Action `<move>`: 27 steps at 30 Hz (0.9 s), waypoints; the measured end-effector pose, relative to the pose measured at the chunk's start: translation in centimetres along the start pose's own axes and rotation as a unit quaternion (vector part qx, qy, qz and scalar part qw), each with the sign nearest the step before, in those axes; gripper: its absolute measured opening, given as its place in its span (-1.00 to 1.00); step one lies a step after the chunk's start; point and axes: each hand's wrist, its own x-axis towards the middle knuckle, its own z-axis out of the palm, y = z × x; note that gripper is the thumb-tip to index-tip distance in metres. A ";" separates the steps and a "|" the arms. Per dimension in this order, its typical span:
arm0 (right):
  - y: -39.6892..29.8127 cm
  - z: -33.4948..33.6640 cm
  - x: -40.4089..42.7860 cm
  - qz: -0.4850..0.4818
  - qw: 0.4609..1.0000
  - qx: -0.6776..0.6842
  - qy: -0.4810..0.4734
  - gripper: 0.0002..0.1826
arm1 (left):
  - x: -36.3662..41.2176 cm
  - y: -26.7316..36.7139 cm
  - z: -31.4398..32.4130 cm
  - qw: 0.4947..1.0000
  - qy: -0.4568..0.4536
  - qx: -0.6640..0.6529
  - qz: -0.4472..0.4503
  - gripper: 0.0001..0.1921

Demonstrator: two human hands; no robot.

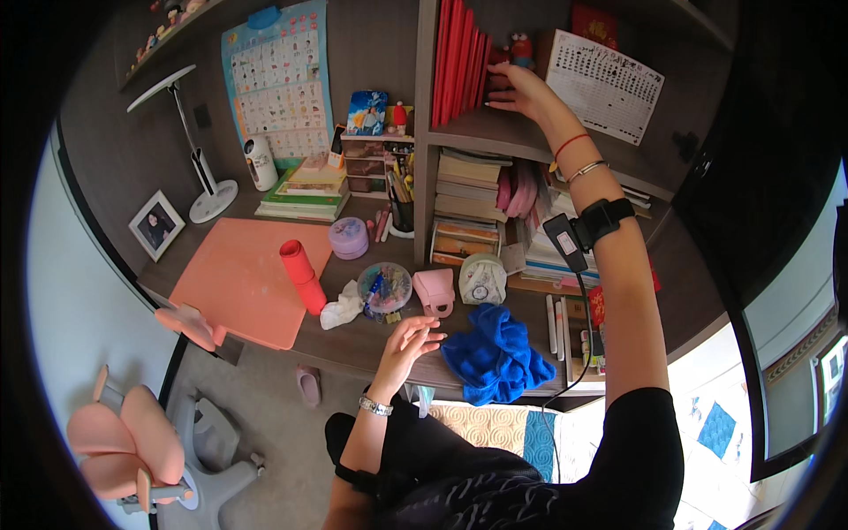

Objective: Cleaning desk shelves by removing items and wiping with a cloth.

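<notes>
My right hand (520, 93) is raised to the upper shelf (464, 138), fingers apart and nothing held. Its fingertips are beside a row of upright red books or folders (457, 66); I cannot tell whether they touch. Behind the hand stands a small red figurine (521, 50), and to its right leans a white chart sheet (603, 86) with rows of dark marks. My left hand (407, 348) hovers at the desk's front edge, fingers loosely spread and holding nothing. Near it are a crumpled blue cloth (497, 358), a small pink bag (434, 291) and a round clear tub of small items (385, 287).
A coral desk mat (245, 271) bears an upright red roll (303, 278), with a crumpled white tissue (342, 306) beside it. Stacked books (467, 185) fill the lower shelf. A desk lamp (213, 201) and photo frame (157, 225) stand left. A pink chair (132, 444) is on the floor.
</notes>
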 end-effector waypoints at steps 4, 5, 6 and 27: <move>0.1 2.1 0.6 0.007 0.998 -0.069 -0.007 -0.04 | 0.1 1.1 -0.1 0.997 -0.070 0.037 -0.019 -0.71; 0.4 2.1 0.9 0.004 0.997 -0.073 0.007 0.03 | 0.2 1.7 0.1 0.997 -0.063 0.037 -0.018 -0.71; 0.5 1.9 1.3 -0.001 0.997 -0.076 0.026 0.09 | 0.3 2.8 0.7 0.989 -0.124 0.082 0.008 -0.70; 1.3 2.1 4.2 -0.016 0.994 -0.109 -0.015 0.12 | 19.4 22.2 11.6 0.727 0.137 0.543 0.398 -0.25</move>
